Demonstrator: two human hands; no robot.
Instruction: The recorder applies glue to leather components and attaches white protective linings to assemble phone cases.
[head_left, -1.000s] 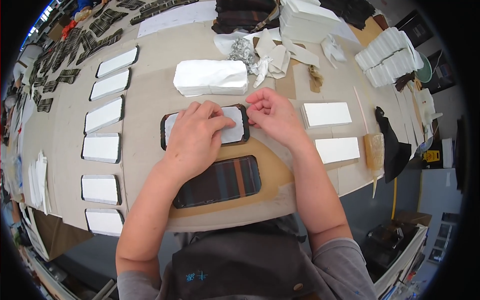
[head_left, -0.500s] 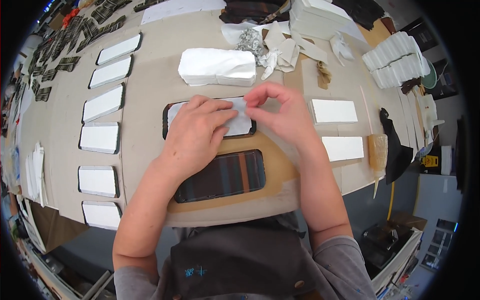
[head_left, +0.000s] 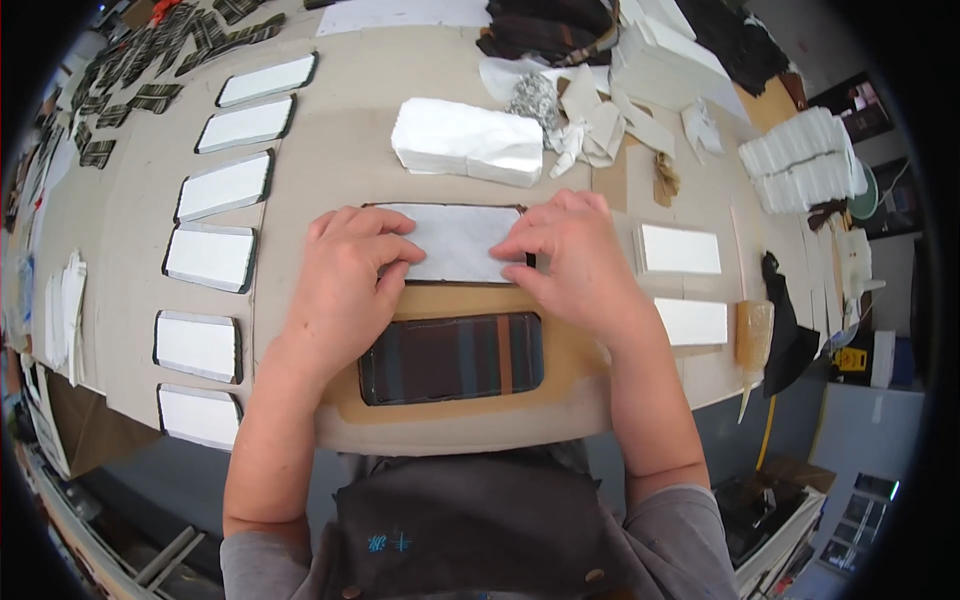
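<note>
A rectangular fabric panel with a white sheet on its upper face and thin dark edges lies in front of me. My left hand is at its left end, fingers bent and thumb close to the index finger. At the opposite end my right hand has thumb and fingers pinched at the edge; the fingertips partly hide that corner. Just nearer to me, a dark striped fabric panel with rounded corners and one orange stripe rests on a brown board.
At left runs a column of several white-faced, dark-edged panels. Beyond my hands stands a white stack, beside crumpled scraps. Two white blocks lie to the right, near an amber bottle with a nozzle and black cloth.
My right hand has come down from above the panel's upper right corner to its right end. My left hand has drawn back to the left end, exposing more white sheet. The view has shifted slightly.
</note>
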